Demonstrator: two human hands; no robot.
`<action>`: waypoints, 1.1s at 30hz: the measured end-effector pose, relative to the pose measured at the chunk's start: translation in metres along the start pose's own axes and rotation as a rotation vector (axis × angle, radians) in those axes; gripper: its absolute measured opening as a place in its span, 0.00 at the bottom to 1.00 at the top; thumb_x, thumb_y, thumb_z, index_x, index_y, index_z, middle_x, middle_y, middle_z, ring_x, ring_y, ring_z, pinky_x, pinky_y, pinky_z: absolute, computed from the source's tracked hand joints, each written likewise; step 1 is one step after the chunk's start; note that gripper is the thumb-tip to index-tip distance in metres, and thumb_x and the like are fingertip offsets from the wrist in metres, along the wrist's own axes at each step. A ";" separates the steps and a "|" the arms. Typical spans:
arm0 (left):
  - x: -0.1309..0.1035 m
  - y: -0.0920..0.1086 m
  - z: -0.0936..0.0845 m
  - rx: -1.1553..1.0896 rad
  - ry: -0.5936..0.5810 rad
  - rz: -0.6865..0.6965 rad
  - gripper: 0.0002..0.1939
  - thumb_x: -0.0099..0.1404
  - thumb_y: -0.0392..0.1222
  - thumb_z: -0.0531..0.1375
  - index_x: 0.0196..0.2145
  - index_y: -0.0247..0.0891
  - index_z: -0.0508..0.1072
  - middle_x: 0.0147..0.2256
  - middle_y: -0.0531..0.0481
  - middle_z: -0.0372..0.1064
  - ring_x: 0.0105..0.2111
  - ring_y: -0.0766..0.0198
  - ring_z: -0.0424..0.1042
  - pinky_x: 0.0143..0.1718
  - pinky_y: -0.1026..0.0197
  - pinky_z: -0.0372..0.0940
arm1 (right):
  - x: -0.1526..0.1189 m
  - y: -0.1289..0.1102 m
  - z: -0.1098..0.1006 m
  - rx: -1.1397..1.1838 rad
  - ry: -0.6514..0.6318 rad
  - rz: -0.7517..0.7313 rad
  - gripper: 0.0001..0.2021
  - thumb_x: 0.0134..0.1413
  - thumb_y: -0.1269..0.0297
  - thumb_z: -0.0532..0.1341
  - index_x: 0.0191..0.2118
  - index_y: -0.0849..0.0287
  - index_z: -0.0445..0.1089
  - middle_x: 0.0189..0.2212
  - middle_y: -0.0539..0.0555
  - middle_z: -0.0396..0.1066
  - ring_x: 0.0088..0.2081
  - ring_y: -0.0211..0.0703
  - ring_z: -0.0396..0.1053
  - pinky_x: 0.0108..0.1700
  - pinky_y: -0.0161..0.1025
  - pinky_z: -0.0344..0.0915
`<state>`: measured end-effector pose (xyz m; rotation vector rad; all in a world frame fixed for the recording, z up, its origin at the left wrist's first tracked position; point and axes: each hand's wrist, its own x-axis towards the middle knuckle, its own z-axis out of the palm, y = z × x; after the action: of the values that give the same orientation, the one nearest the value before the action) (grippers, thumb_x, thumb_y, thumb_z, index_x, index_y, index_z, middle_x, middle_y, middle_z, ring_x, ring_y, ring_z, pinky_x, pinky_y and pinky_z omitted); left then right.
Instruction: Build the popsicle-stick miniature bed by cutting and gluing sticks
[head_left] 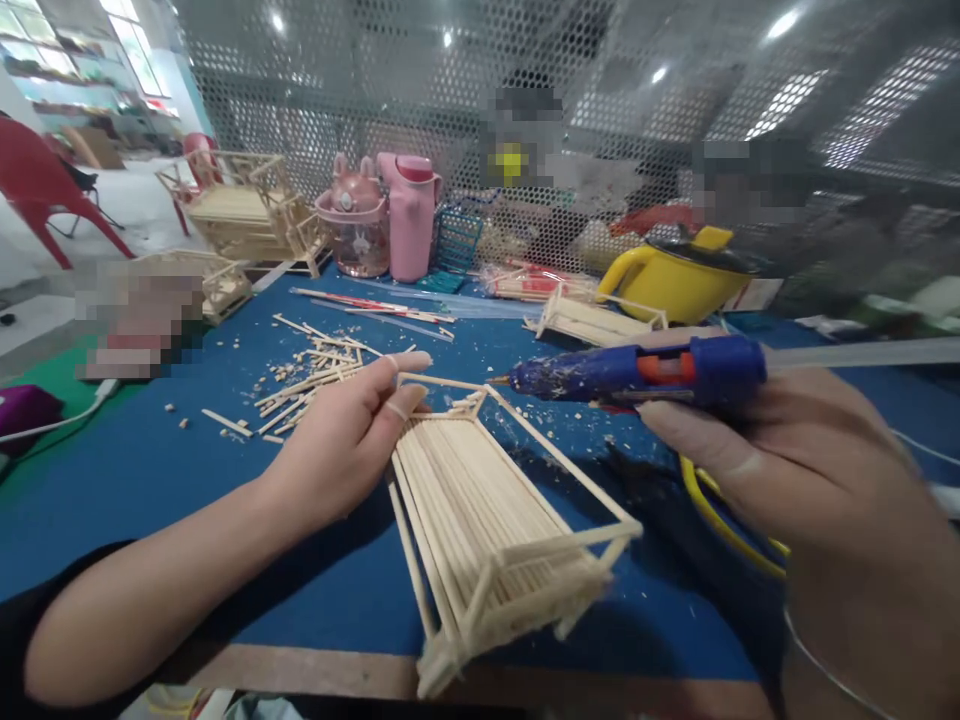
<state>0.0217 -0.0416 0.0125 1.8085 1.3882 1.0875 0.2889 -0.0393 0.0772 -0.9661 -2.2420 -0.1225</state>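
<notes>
My left hand (360,420) pinches the far left corner of a small wooden stick frame (480,490), built like a miniature bed with a slatted deck and thin rails. Its near end reaches toward the table's front edge. My right hand (780,470) is wrapped round a blue hot glue gun (637,372) with a clear glue stick (862,352) out of its back. The gun's nozzle points left, at or very close to the frame's far right top corner; whether it touches I cannot tell. White tape is around the left thumb and index finger.
Loose cut sticks (322,375) and scraps lie left of centre on the blue tabletop (315,575). Behind stand a pink bottle (412,225), a pink cup (358,235), a yellow pot (675,280) and other stick models (247,215). A perforated metal screen (420,90) closes the back.
</notes>
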 end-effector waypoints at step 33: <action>-0.004 0.003 0.001 0.068 0.049 -0.003 0.25 0.66 0.51 0.53 0.58 0.40 0.62 0.30 0.49 0.75 0.26 0.62 0.72 0.24 0.63 0.61 | 0.007 -0.007 0.003 -0.132 -0.133 -0.070 0.09 0.60 0.57 0.55 0.39 0.49 0.71 0.34 0.49 0.76 0.34 0.47 0.73 0.37 0.40 0.69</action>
<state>0.0233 -0.0467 0.0137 1.8378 1.4732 1.1022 0.2786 -0.0393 0.0802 -0.9902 -2.4164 -0.2465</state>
